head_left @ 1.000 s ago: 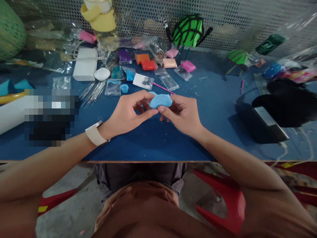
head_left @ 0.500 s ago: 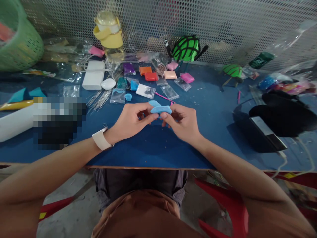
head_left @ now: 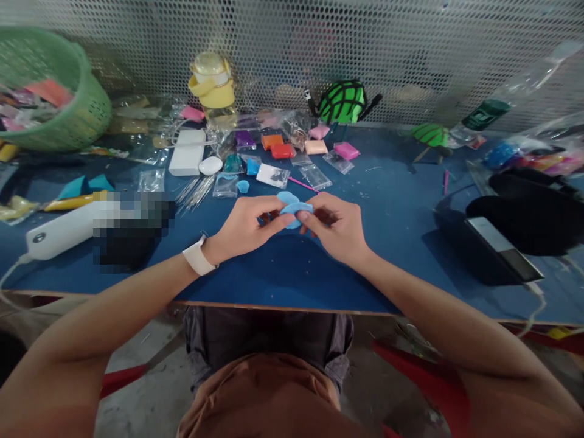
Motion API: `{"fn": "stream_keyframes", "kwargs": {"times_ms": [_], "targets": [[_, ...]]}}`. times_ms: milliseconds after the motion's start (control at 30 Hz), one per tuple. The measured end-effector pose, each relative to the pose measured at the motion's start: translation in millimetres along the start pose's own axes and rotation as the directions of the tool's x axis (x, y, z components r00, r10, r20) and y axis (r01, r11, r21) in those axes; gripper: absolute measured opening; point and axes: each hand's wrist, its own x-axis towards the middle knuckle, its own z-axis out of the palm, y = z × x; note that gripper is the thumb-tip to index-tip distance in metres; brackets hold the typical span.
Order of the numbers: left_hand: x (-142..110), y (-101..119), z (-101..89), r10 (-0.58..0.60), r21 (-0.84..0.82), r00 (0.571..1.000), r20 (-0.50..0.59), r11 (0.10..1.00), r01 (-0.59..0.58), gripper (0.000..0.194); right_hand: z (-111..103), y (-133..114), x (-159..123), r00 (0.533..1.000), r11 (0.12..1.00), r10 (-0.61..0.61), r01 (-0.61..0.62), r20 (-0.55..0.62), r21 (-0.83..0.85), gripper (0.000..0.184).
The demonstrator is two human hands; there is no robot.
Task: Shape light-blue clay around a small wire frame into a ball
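Note:
A flattened piece of light blue modelling clay [head_left: 294,208] is pinched between both hands above the near part of the blue table [head_left: 283,274]. My left hand [head_left: 249,225] grips its left side with thumb and fingers. On the right side, my right hand [head_left: 340,226] presses the clay, thumb on top. Some of my fingertips are hidden behind it. Just beyond my left hand lie a small blue clay lump [head_left: 243,186] and a clear bag with blue clay [head_left: 225,185]. A thin pink stick [head_left: 303,185] lies behind the clay.
Several coloured clay packs, such as a red one [head_left: 281,151], lie farther back. Thin wires [head_left: 196,191] and a white box [head_left: 187,152] are left. A green basket [head_left: 86,115] and yellow bottle [head_left: 218,94] stand behind. To the right are a power bank [head_left: 502,249] and black cloth [head_left: 533,213].
The view has shifted, so the table things appear farther right and slightly lower. Both hands still hold the blue clay, whose outline has changed, with more showing below its front edge.

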Motion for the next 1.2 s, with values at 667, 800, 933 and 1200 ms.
{"fn": "stream_keyframes", "kwargs": {"times_ms": [667, 800, 933, 1200], "targets": [[-2.3, -3.8, 1.5, -0.098, -0.007, 0.995, 0.030, 0.995, 0.098, 0.057, -1.1, -3.4, -3.0, 0.999, 0.999, -0.036, 0.036, 0.025, 0.006, 0.043], [-2.4, -4.3, 1.5, -0.120, 0.041, 0.992, 0.032, 0.992, 0.119, 0.058, 0.3, -1.3, -3.4, 0.997, 0.997, -0.075, 0.075, 0.017, 0.033, 0.038], [-1.5, -5.9, 1.9, -0.045, 0.070, 0.999, 0.021, 0.997, 0.043, 0.059, 1.3, -3.0, -1.9, 1.000, 0.998, -0.024, 0.024, 0.003, 0.061, 0.046], [-3.0, -6.9, 2.3, -0.022, 0.095, 0.999, -0.034, 0.995, 0.025, 0.052, -0.1, -2.5, -3.1, 0.999, 0.997, 0.027, -0.029, 0.040, 0.068, 0.049]]}}
